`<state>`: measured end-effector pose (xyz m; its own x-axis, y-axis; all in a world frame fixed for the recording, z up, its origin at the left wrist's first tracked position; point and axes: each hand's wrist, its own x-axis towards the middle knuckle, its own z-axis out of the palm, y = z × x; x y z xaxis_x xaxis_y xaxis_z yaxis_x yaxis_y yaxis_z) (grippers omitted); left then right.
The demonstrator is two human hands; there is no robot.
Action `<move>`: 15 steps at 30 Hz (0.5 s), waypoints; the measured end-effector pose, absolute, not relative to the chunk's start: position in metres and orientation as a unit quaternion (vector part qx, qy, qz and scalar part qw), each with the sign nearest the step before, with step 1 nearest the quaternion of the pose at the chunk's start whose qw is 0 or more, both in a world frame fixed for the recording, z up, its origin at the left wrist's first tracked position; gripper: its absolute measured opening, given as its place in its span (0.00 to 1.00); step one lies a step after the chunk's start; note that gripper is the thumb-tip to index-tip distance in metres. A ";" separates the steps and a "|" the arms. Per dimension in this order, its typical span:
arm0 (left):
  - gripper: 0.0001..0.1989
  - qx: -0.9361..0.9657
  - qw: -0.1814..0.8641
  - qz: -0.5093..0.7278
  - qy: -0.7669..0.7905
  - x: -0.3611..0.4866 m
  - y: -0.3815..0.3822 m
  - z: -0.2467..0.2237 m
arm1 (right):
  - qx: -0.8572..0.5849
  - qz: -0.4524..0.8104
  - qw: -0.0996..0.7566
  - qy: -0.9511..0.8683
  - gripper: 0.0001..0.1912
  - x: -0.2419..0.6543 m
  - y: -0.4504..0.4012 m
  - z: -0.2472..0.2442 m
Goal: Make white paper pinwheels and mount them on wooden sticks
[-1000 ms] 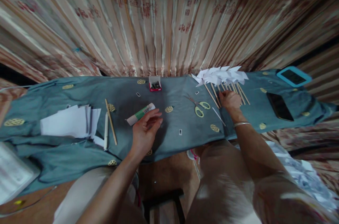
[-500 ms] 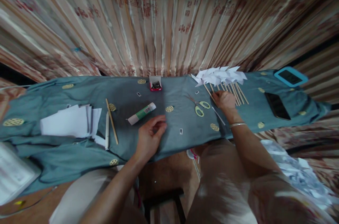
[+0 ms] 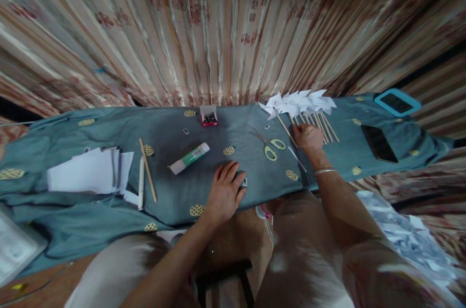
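Resting on the cloth (image 3: 251, 152), the left hand (image 3: 224, 194) is spread flat, nothing held. By the right hand (image 3: 309, 138), fingers bent, the sticks of the paper pinwheels (image 3: 298, 103) are touched; whether one is gripped cannot be told.

White object (image 3: 18, 246) cropped at left; right hand (image 3: 307, 137) fingertips seemingly hidden.

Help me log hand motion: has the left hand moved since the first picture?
Yes: the left hand went right and nearer the camera wearer, away from the green tube.
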<state>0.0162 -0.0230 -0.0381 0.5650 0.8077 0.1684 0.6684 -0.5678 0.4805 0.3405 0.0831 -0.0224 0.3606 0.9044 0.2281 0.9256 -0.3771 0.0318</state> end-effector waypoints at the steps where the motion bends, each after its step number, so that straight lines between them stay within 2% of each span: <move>1: 0.18 0.865 0.188 0.187 0.426 0.016 -0.023 -0.038 | -0.822 -0.106 0.052 -0.557 0.20 0.340 0.083 -0.021; 7: 0.19 0.853 0.217 0.207 0.426 0.011 -0.022 -0.038 | -0.791 -0.107 0.067 -0.598 0.21 0.333 0.080 -0.009; 15: 0.18 0.835 0.238 0.269 0.416 -0.003 -0.025 -0.038 | -0.789 -0.051 0.017 -0.611 0.20 0.319 0.079 -0.014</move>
<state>-0.0028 -0.0247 -0.0383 0.5093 0.8233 0.2504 0.5675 -0.5401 0.6215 0.3187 0.0788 -0.0144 0.2469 0.9637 0.1014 0.9671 -0.2517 0.0365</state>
